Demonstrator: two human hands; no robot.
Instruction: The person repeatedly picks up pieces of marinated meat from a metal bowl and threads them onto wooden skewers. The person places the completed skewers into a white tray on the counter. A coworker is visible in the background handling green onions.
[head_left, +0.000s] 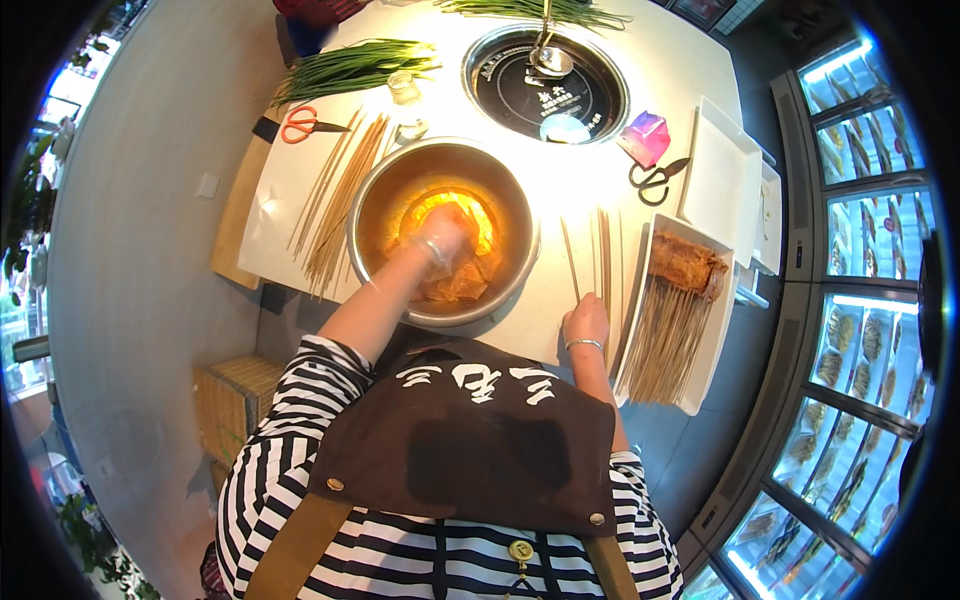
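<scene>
My left hand (442, 236), in a clear plastic glove, reaches into a large steel bowl (358, 259). Its blurred fingers are at reddish marinated slices (463, 283) in the bowl, and their grip is unclear. Bare and closed, my right hand (587, 322) has a thin bamboo skewer (570, 259) running into it at the table's near edge. More loose skewers (604, 259) lie just beside it. To the right, a white tray (694, 409) contains a stack of skewered, sauce-coated pieces (686, 262), their bare stick ends towards me. A bundle of skewers (345, 202) lies left of the bowl.
Orange-handled scissors (300, 125), a glass jar (403, 88) and green stalks (352, 69) lie at the back left. Beyond the bowl is a round hotpot well (517, 97) with a ladle (553, 61). Black scissors (654, 184) and an empty white tray (720, 176) lie right.
</scene>
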